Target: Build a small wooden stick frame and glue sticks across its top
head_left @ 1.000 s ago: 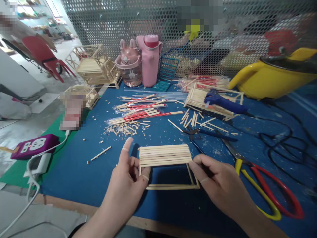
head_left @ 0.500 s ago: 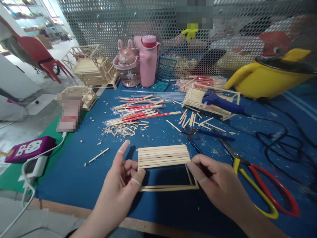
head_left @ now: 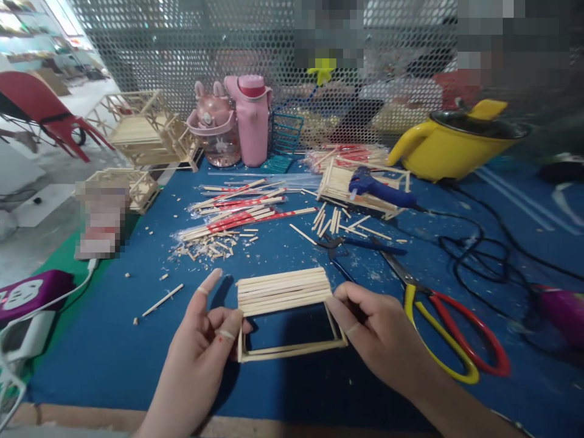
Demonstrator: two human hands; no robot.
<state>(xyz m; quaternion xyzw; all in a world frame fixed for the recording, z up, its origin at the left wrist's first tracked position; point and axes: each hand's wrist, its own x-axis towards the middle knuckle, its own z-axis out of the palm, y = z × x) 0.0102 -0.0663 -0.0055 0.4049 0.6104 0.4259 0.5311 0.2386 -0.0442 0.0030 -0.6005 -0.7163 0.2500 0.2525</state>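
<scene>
A small frame of wooden sticks [head_left: 285,292], with a panel of sticks laid side by side on its far half, rests low over the blue table [head_left: 114,340]. My left hand [head_left: 207,340] pinches its left end, with the forefinger sticking up. My right hand [head_left: 369,328] grips its right end with thumb and fingers closed. The frame's near rail lies between both hands.
Red and yellow shears [head_left: 449,331] and blue pliers [head_left: 360,246] lie right of the frame. Behind are loose sticks [head_left: 237,216], a blue glue gun [head_left: 381,190] on another stick frame, a yellow pot [head_left: 456,143], pink bottles [head_left: 250,118], black cables [head_left: 483,255] and a power strip [head_left: 27,292] at left.
The view has swung to the right, so everything sits further left in the picture. My left fingers have slid down to the frame's near corner. Both hands still hold it.
</scene>
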